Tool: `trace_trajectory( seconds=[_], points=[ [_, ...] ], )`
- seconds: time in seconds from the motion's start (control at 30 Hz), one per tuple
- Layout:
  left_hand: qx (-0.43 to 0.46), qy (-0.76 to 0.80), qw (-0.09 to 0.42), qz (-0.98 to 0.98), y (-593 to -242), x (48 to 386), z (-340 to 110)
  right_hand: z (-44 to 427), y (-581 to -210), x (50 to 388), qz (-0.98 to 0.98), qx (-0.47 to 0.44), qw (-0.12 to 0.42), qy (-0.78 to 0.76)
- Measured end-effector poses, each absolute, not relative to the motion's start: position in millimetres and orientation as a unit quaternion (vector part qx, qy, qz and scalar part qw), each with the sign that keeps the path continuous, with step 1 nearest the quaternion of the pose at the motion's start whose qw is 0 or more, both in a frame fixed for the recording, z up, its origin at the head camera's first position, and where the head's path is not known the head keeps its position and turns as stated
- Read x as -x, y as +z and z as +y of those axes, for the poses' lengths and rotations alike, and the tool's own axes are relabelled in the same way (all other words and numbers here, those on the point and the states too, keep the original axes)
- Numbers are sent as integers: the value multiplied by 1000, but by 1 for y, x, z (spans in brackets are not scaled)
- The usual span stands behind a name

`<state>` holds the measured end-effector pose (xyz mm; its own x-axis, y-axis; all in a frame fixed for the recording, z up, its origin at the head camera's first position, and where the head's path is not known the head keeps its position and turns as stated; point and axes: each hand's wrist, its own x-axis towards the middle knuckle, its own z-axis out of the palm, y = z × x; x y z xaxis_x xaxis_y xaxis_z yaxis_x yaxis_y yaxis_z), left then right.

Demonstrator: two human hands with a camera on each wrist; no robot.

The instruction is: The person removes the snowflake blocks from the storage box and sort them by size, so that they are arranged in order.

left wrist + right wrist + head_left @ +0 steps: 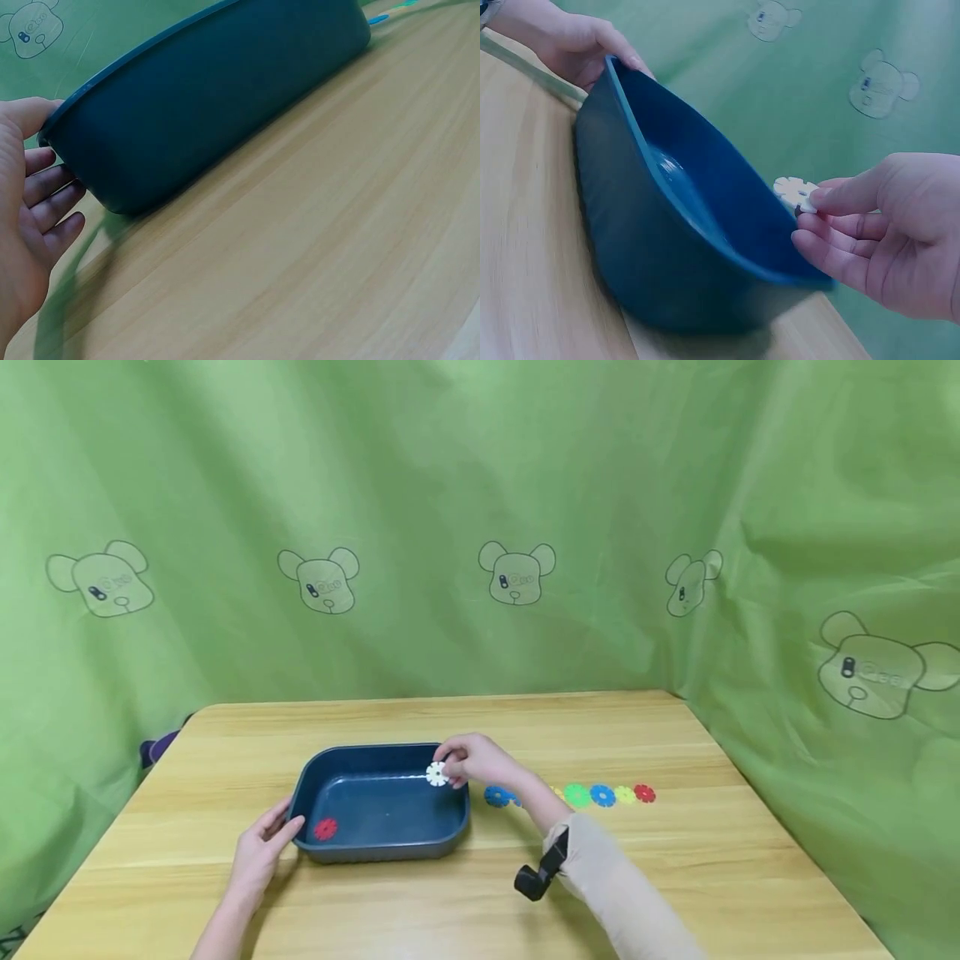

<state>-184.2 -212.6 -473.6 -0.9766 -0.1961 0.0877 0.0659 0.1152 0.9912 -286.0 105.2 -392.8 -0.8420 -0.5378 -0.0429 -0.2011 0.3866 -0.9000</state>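
A dark blue plastic basin [378, 853] stands on the table, with a red notched disc [326, 829] lying inside at its near left. My left hand [258, 852] holds the basin's left end; the left wrist view shows the thumb over the rim and the fingers against the outer wall [202, 97]. Between thumb and fingers, my right hand [483, 762] pinches a white snowflake disc [436, 774] above the basin's far right corner. In the right wrist view the white disc [794, 192] appears beside the basin's rim.
Right of the basin runs a row of notched discs, including a blue disc [496, 797], a green disc [577, 795] and a red disc [644, 793]. My right forearm hides part of it. A black strap [542, 868] hangs at my right wrist. Green curtains [420, 643] surround the wooden table [375, 910].
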Motion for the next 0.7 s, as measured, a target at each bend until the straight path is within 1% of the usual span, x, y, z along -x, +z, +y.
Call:
trace_trajectory(
  seconds=[0.23,0.47,0.7],
  points=[
    [-44,-665,98,-739,-473,185,-214,146,-404,284,793,200,167,-551],
    [-52,-664,92,-740,-473,183,-213,187,-411,272,781,161,153,-583],
    [-44,-673,104,-731,-475,183,-212,238,-426,264,783,113,135,-597]
  ],
)
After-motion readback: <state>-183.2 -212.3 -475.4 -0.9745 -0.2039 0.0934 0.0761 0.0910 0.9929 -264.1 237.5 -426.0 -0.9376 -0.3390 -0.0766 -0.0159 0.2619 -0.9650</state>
